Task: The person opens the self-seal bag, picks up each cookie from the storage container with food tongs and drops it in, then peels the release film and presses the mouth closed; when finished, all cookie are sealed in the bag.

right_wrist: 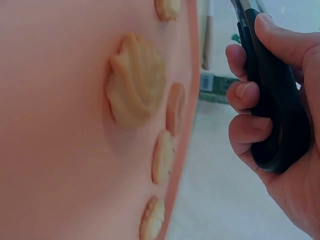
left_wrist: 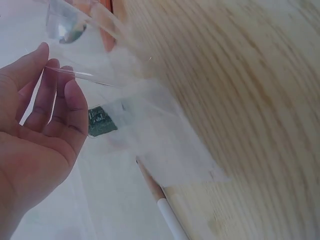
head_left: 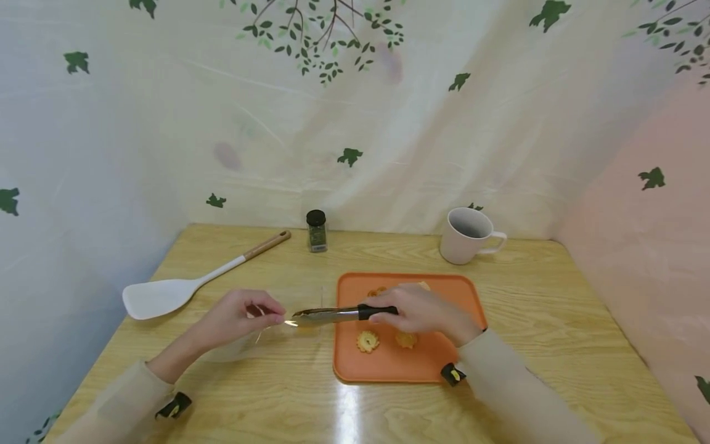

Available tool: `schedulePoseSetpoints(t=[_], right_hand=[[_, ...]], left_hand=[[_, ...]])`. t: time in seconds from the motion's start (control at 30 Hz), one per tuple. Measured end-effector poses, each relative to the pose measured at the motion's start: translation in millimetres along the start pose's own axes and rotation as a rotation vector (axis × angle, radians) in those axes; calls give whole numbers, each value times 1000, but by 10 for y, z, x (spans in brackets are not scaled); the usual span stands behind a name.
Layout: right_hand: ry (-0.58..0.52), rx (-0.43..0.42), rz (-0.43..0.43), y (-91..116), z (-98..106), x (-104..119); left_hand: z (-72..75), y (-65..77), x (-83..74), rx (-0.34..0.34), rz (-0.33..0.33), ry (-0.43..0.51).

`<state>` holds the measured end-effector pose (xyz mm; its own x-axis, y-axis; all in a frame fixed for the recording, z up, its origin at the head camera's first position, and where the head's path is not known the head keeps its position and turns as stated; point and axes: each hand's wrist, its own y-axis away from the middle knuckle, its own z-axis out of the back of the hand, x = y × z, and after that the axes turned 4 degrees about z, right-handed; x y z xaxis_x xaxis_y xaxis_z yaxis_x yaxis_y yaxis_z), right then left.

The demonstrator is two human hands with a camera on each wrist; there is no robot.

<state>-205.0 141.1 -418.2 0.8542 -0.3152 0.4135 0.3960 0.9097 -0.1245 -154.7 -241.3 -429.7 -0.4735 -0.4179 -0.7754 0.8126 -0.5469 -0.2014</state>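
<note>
My left hand [head_left: 241, 317] pinches the edge of a clear plastic bag [left_wrist: 117, 60] between thumb and fingertips, its mouth facing the tray side. In my right hand [head_left: 418, 308] are metal tongs [head_left: 333, 314], gripped by their black handle [right_wrist: 277, 100]. Their tips point left and overlap the bag's mouth close to my left fingertips; I cannot tell whether they hold anything. Below my right hand lies the orange tray [head_left: 388, 373] with several cookies, among them a flower-shaped cookie [head_left: 368, 341] and a ridged cookie [right_wrist: 135, 82]. My right hand partly hides the cookies behind it.
On the left lies a white spatula [head_left: 161, 298] with a wooden handle. A small spice jar [head_left: 317, 232] with a black lid stands at the back, and a white mug [head_left: 465, 239] behind the tray. A leaf-patterned curtain [head_left: 277, 154] surrounds the wooden table [head_left: 554, 345].
</note>
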Motion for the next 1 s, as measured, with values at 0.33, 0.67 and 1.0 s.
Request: schedulePoseSetpoints(t=[0.33,0.67,1.0], right_hand=[[-92,56,-10,-343,-158,0],[-111,108,-30,-512,-213,50],[-92,95,-24,-495,-197,12]], left_hand=[[-34,-63,-20,10,-95,48],[-34,-57,-45,28,-42,29],[-45,-47,-30,24,-30,13]])
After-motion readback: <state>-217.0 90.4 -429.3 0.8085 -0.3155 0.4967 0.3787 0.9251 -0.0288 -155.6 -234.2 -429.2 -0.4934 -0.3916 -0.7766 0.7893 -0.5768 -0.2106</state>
